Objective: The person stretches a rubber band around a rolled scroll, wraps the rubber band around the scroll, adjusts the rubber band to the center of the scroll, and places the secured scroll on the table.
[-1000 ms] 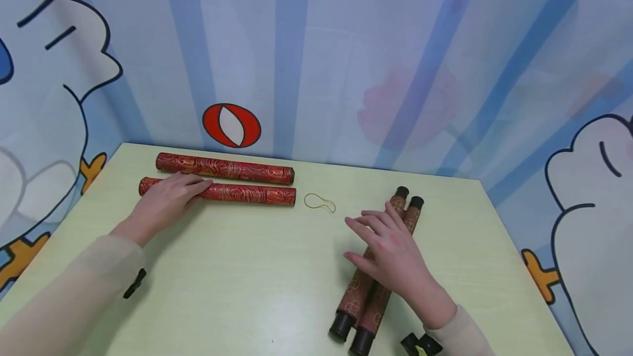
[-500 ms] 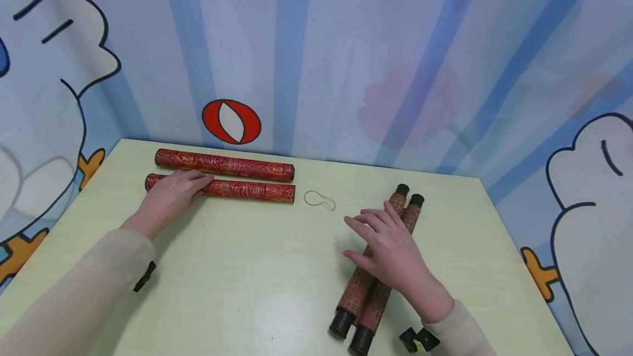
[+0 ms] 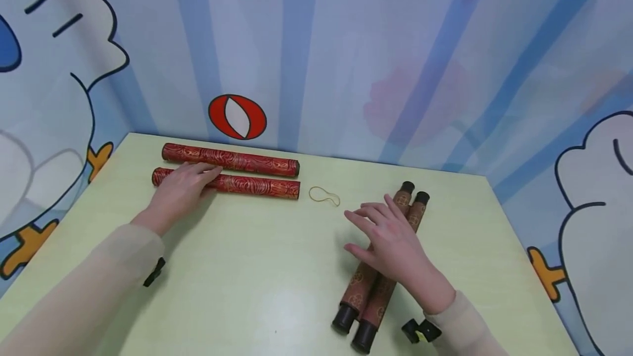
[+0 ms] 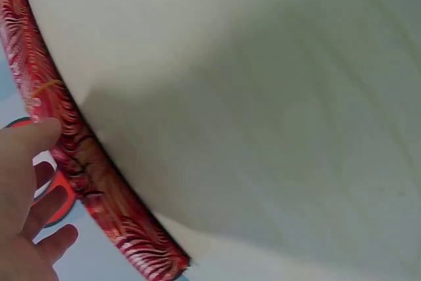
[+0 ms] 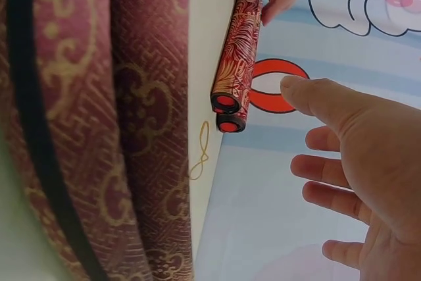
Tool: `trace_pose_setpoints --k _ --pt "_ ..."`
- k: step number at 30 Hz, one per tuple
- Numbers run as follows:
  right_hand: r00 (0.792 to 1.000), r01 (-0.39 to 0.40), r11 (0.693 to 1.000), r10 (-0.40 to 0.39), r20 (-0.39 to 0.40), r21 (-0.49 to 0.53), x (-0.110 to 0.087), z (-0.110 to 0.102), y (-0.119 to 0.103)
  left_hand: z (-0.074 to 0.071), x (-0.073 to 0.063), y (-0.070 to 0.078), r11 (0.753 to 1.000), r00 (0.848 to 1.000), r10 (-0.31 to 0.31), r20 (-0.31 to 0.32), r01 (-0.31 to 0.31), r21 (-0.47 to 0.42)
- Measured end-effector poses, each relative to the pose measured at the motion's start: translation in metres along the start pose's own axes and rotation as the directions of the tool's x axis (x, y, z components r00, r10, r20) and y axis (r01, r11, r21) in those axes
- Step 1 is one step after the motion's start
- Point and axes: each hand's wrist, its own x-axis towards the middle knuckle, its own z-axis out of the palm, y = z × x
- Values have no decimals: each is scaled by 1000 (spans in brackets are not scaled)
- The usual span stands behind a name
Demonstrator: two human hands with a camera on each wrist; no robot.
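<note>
Two rolled red scrolls with swirling gold pattern lie side by side at the back left of the table. My left hand [image 3: 180,188] is over the nearer red scroll [image 3: 259,186]; in the left wrist view its thumb [image 4: 39,135] touches that scroll, and the other fingers are apart along its upper side. The farther red scroll [image 3: 232,160] lies just behind. My right hand [image 3: 393,243], fingers spread, is above two brown patterned scrolls with black end knobs, the left one [image 3: 355,291] and the right one [image 3: 382,298]. It holds nothing.
A thin yellow rubber band [image 3: 321,200] lies between the red and brown scrolls. The pale table [image 3: 257,284] ends at a blue cartoon backdrop [image 3: 336,70]. A thin yellow band circles the nearer red scroll in the left wrist view.
The nearer red scroll's left end has shifted rightward, so it lies more evenly under the farther one. My left hand has gone slightly right with it. The right hand stays almost still.
</note>
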Motion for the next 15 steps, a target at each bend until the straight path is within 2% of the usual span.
trace_pose_setpoints --k 8,15 --pt "1000 17 1000 -17 12 9 10 -2 2 -19 0 24 1000 1000 -17 -13 17 -18" --pt "997 33 999 -34 63 18 20 0 6 -35 -6 48 998 999 -30 -24 28 -57"
